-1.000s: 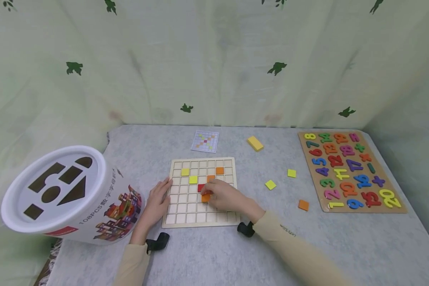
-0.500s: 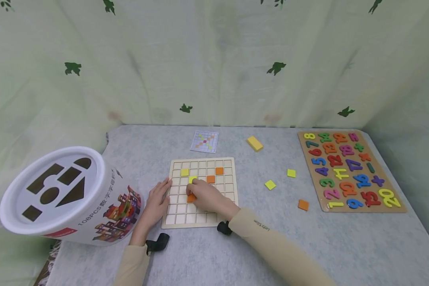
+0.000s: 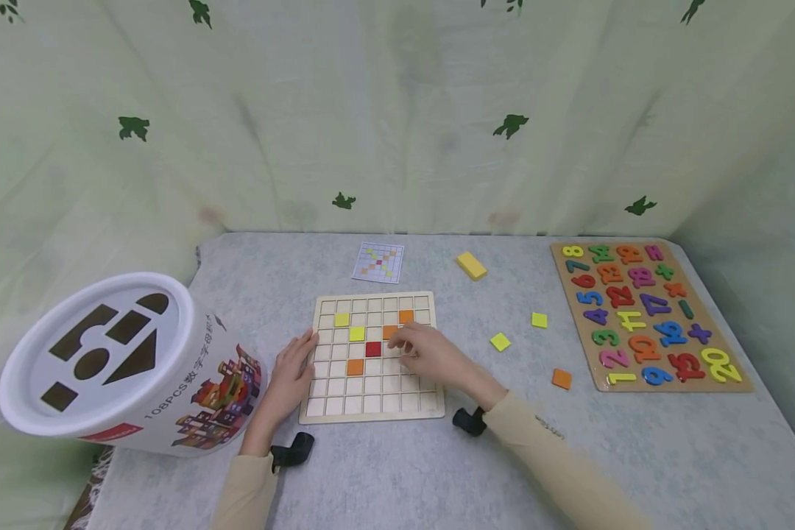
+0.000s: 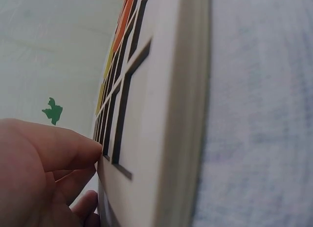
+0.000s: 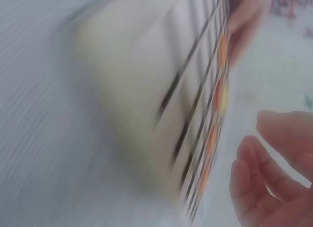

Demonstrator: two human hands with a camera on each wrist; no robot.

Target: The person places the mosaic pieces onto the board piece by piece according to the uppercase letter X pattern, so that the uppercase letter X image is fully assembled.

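A wooden grid board (image 3: 324, 412) lies on the table, with square tiles in some of its cells. On it are two yellow tiles (image 3: 357, 334), a red tile (image 3: 373, 349) and three orange tiles (image 3: 355, 367). My left hand (image 3: 294, 374) rests along the board's left edge, its fingertips (image 4: 93, 151) right at the rim. Over the right half of the board hovers my right hand (image 3: 430, 355), partly covering one orange tile. In the right wrist view, its fingers (image 5: 266, 170) are loosely bent and apart from the thumb, with nothing between them.
Beyond the board lie a pattern card (image 3: 378, 263) and a yellow block (image 3: 471, 266). To the right are two loose yellow tiles (image 3: 500, 341), an orange tile (image 3: 562, 379) and a number puzzle board (image 3: 636, 324). A large white bucket (image 3: 232, 368) with a shape-sorter lid stands left.
My right hand moved left with an orange tile, left it in a cell below and left of the red tile, then drew back right. My left hand stayed put.
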